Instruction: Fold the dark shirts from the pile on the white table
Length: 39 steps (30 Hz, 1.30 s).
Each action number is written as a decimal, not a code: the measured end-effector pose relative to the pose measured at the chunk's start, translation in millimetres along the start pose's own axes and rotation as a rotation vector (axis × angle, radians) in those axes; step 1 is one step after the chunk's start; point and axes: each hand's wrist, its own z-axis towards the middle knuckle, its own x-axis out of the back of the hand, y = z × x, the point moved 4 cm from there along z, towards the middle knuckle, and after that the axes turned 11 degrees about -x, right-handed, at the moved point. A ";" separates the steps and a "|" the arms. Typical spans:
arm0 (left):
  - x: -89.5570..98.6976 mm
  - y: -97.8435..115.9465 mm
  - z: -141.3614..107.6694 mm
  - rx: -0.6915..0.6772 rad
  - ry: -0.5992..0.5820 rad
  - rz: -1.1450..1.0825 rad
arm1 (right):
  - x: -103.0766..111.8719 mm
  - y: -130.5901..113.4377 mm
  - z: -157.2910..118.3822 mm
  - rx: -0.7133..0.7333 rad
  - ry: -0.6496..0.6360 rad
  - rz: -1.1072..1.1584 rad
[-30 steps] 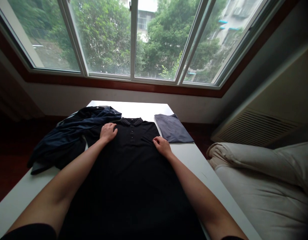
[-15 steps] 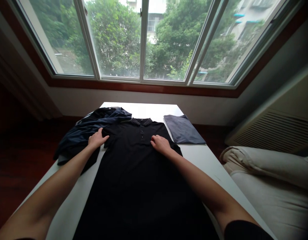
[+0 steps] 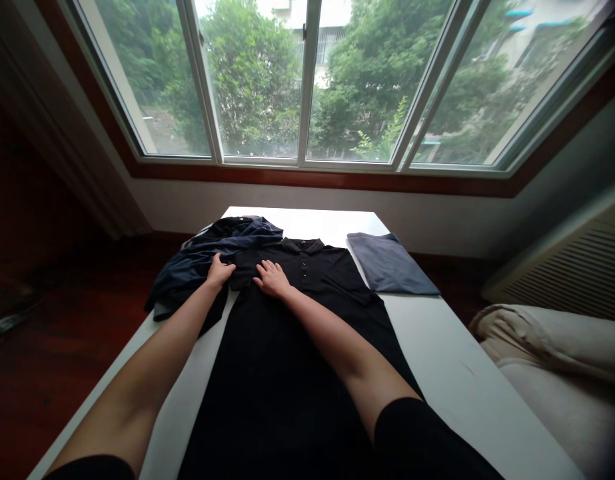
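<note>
A black polo shirt (image 3: 297, 347) lies flat, collar away from me, along a white table (image 3: 452, 380). My left hand (image 3: 219, 272) rests at the shirt's left shoulder, where the sleeve meets a pile of dark navy clothes (image 3: 202, 267); whether it pinches the cloth I cannot tell. My right hand (image 3: 272, 279) lies flat with spread fingers on the shirt's chest, left of the button placket. The left sleeve is partly hidden under my left hand and the navy pile.
A folded grey garment (image 3: 390, 265) lies on the table's far right corner. A wide window (image 3: 307, 87) runs behind the table. A cream cushion or sofa (image 3: 552, 373) sits to the right, a dark wooden floor (image 3: 52, 353) to the left.
My right hand has crossed from the shirt's right shoulder to the chest left of the buttons. My left hand has shifted outward to the left shoulder edge. The view has swung left.
</note>
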 end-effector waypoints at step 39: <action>-113.8 78.7 -37.1 -0.343 -0.379 0.524 | 60.7 215.8 -144.2 -0.416 0.019 -0.200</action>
